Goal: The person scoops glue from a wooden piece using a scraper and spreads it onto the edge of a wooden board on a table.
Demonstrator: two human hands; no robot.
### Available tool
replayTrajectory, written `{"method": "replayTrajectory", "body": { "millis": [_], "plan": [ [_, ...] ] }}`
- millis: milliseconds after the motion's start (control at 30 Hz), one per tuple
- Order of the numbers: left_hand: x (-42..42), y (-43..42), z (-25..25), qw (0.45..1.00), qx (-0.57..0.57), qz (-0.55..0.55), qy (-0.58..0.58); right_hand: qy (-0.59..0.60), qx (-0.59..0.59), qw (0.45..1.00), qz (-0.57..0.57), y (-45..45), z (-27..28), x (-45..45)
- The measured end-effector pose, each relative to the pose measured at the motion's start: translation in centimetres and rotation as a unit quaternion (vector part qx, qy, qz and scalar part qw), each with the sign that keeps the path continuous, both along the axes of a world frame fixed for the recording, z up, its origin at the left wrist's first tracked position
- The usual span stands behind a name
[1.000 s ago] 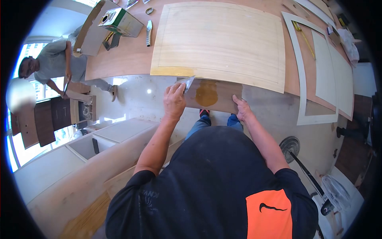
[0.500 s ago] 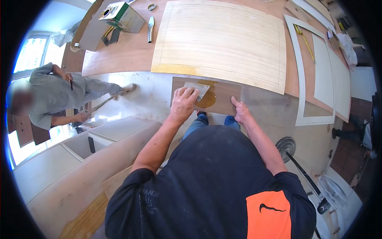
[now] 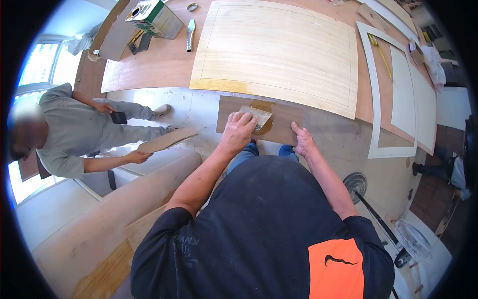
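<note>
My left hand (image 3: 238, 130) is closed on a flat, pale scraper (image 3: 260, 118). Its blade rests on a brown rectangular board (image 3: 286, 119), over a patch of wet amber glue-like liquid (image 3: 268, 128). The right end of that board is gripped by my right hand (image 3: 302, 139), thumb on top and fingers partly hidden beneath. Just beyond the board lies a large pale wood panel (image 3: 279, 50) with pencil lines near its edges. A yellowish wet strip (image 3: 219, 85) runs along the left part of its near edge.
On the workbench (image 3: 144, 74) stand a green-and-white can (image 3: 159, 20) and, beside it, a silver-handled knife (image 3: 190, 36). A white frame (image 3: 376, 99) with a tape measure (image 3: 381, 55) lies right. A co-worker (image 3: 84, 124) stands left; a fan (image 3: 413, 241) is at lower right.
My left hand and the scraper have moved slightly right across the board, through the amber liquid. My right hand keeps its hold. The co-worker at left has lifted a brown strip toward me.
</note>
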State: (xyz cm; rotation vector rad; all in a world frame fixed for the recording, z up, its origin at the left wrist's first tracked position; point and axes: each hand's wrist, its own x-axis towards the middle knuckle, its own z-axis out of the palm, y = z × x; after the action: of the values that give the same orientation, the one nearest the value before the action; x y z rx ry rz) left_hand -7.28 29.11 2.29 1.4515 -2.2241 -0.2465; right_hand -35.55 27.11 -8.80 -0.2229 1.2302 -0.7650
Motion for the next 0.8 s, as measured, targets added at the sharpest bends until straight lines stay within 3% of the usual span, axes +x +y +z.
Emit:
{"method": "replayTrajectory", "body": {
  "millis": [167,367,467,667,800],
  "plan": [
    [-0.6,0.0,0.8,1.0,-0.012,0.011,-0.017,-0.046,-0.049,0.998,0.017,-0.6,1.2,-0.1],
    [-0.7,0.1,0.5,1.0,-0.012,0.013,-0.015,-0.004,-0.028,1.0,0.004,-1.4,2.1,0.1],
    [-0.8,-0.2,0.3,1.0,-0.012,0.009,-0.014,0.009,-0.012,1.0,0.007,-2.0,-1.3,-0.9],
    [-1.2,-0.6,0.2,1.0,0.002,-0.002,-0.021,-0.001,0.001,1.0,0.01,-2.1,1.0,-0.5],
    [-1.4,-0.6,-0.4,0.999,0.013,-0.009,-0.029,-0.022,0.018,1.0,0.009,-2.1,-1.6,-1.1]
  ]
}}
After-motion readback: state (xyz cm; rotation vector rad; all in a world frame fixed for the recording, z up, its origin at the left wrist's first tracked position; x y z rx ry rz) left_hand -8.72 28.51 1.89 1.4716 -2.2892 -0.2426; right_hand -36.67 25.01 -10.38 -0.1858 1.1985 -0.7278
